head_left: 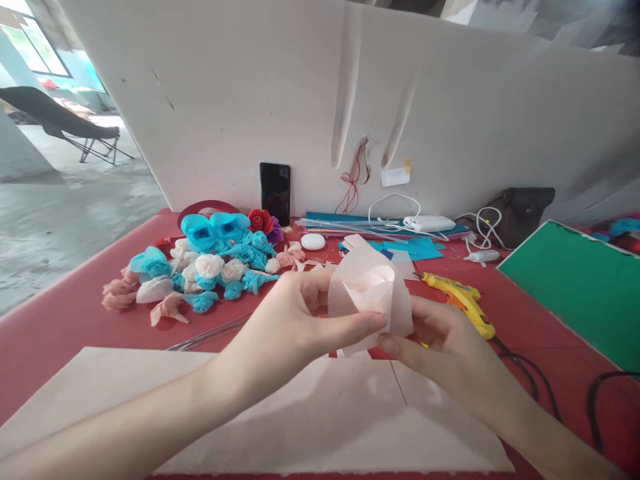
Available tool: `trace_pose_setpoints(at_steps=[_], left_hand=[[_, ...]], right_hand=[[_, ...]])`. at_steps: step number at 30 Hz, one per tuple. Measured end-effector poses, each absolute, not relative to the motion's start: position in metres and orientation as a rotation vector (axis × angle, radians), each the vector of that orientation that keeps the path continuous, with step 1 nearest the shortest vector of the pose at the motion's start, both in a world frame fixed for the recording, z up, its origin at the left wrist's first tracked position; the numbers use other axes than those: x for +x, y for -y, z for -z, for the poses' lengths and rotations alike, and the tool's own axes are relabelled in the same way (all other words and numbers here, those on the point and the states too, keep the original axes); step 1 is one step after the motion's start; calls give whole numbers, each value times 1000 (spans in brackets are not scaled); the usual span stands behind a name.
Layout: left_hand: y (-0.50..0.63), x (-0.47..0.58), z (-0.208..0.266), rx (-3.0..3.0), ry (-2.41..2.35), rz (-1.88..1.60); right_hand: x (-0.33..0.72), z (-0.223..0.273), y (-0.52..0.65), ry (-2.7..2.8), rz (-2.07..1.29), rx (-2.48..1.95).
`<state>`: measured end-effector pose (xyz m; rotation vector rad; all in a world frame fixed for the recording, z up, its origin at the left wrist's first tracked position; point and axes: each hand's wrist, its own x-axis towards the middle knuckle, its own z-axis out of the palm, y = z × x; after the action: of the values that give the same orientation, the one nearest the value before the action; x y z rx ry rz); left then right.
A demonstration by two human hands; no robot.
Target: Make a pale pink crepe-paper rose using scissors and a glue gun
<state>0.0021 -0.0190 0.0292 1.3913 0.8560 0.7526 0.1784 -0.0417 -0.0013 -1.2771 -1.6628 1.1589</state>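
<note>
A pale pink paper flower (pixel 367 283), with petals wrapped round a rolled centre, is held up between both hands over the table. My left hand (pixel 310 317) is closed on its left side, the thumb lying across the front of the lower petals. On the right, my right hand (pixel 435 337) pinches the flower's lower edge, its thumb near the tip of the left thumb. Fingers behind the paper are hidden. Below the hands lies a large pale sheet (pixel 280 407) with a dark line on it.
Blue, white, pink and red paper flowers (pixel 210 260) are heaped at left. A yellow glue gun (pixel 463 300) lies at right with its black cord, near a green board (pixel 575 293). A phone (pixel 275 193) leans on the back panel. Thin metal rods (pixel 210 333) lie behind the sheet.
</note>
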Motion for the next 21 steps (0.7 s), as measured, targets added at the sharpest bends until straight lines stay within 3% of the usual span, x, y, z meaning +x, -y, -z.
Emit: trace_pose_setpoints(at_steps=[21], left_hand=[[19,1,-25,1497,-921,-744]], right_hand=[[178,1,45,1672,-1142,-1297]])
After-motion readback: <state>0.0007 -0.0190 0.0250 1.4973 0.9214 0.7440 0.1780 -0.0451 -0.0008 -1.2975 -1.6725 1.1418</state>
